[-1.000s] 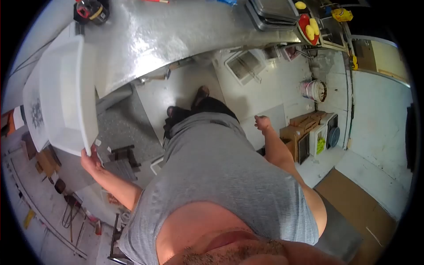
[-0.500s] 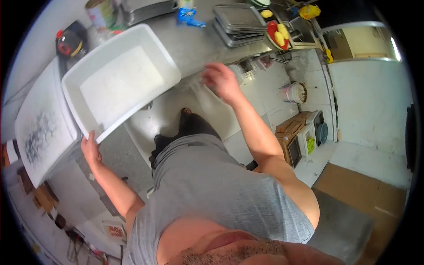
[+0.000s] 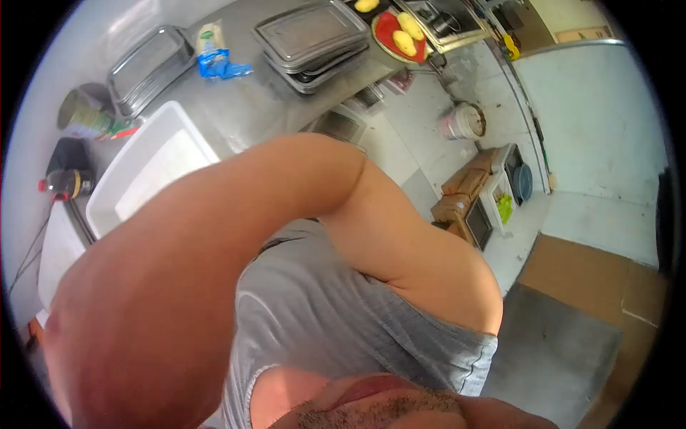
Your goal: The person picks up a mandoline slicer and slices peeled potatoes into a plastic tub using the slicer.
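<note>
My right arm is bent across the view, the elbow toward the tub's side of the counter edge. My right hand (image 3: 136, 365), very near the camera at lower left, shows only as a large smooth shape; its fingers are hidden. Behind the forearm is a white plastic tub (image 3: 114, 182), its near part covered by the arm. My left hand does not show, nor does whatever it touches. Beside the tub's left corner lies a dark bottle with a red cap (image 3: 70, 184), next to a large open tin (image 3: 84, 114).
On the steel counter (image 3: 246, 118) are stacked metal trays (image 3: 311, 36), a wire-edged metal tray (image 3: 150, 68), and a blue-and-clear bag (image 3: 220, 63). Yellow items lie on a red plate (image 3: 389, 32). A bucket (image 3: 466, 121) and cardboard boxes (image 3: 464, 187) stand on the floor to the right.
My right hand has swung from the counter's front edge up and left, close to the camera. My left hand, earlier at the tub's near corner, is now out of sight. The view has shifted.
</note>
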### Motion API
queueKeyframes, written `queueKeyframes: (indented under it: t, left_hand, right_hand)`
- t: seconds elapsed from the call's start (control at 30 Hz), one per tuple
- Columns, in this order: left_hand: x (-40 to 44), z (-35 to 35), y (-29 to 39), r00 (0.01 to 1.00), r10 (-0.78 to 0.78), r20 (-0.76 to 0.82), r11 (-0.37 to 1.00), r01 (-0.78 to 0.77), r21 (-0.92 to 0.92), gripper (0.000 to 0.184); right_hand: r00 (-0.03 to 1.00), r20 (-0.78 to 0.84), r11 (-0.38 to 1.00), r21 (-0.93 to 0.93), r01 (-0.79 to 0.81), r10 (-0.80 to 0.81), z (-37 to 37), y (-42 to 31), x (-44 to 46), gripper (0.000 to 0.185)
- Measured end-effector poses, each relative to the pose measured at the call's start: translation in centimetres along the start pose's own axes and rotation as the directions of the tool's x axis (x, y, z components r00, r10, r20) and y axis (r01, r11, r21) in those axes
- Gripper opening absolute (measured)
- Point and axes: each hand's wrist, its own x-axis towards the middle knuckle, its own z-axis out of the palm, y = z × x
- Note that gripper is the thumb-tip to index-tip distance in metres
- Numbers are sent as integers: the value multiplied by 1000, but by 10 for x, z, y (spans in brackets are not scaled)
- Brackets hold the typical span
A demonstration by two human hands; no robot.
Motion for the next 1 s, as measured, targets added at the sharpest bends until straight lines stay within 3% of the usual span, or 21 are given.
queueKeyframes:
  t: [0.23, 0.43, 0.5, 0.53, 0.57, 0.6, 0.63, 0.67, 0.7, 0.8, 0.87, 0.93, 1.0]
  left_hand:
    - [1, 9, -15, 998, -49, -37, 991, 44, -125, 42]
    - [24, 25, -24, 998, -61, 6, 965, 61, -254, 48]
    - [32, 26, -23, 998, -57, -7, 952, 52, -301, 50]
    - [35, 24, -23, 998, -57, -23, 944, 46, -328, 51]
    - [37, 24, -24, 997, -59, -41, 936, 41, -349, 52]
    - [40, 26, -24, 996, -63, -68, 924, 33, -381, 53]
    - [40, 30, -24, 994, -64, -91, 913, 22, -408, 55]
    - [40, 36, -22, 990, -75, -120, 903, 17, -429, 55]
    - [40, 44, -19, 985, -88, -146, 895, 14, -446, 55]
    - [32, 75, -17, 989, -45, -141, 847, -37, -530, 54]
    - [35, 91, -18, 987, -38, -156, 839, -53, -541, 58]
    - [29, 107, -18, 987, -17, -162, 842, -73, -534, 61]
    - [24, 102, -33, 997, 29, -78, 866, -64, -496, 60]
  right_hand:
    - [997, 60, 997, 68, 41, -45, -15, 13, 17, 38]
    - [993, 115, 999, 40, -25, 20, -17, 37, 23, 38]
    - [989, 60, 990, 21, -139, 137, -26, 46, 6, 38]
    - [953, -27, 954, 19, -301, 301, -33, 51, -12, 38]
    - [832, -106, 838, 104, -536, 545, -40, 54, -27, 41]
    - [704, -150, 716, 45, -697, 694, -53, 56, -41, 45]
    - [675, -212, 678, -70, -732, 707, -70, 74, -71, 41]
    - [494, -260, 447, -221, -867, 830, -91, 76, -83, 37]
    - [456, -335, 383, -261, -886, 825, -118, 90, -111, 34]
    - [216, -547, 221, -57, -974, 809, -204, 112, -172, 29]
    - [145, -640, 237, 60, -970, 755, -277, 138, -229, 30]
    - [84, -702, 69, -50, -996, 707, -348, 155, -273, 33]
    - [179, -761, -324, -460, -827, 623, -424, 171, -328, 40]
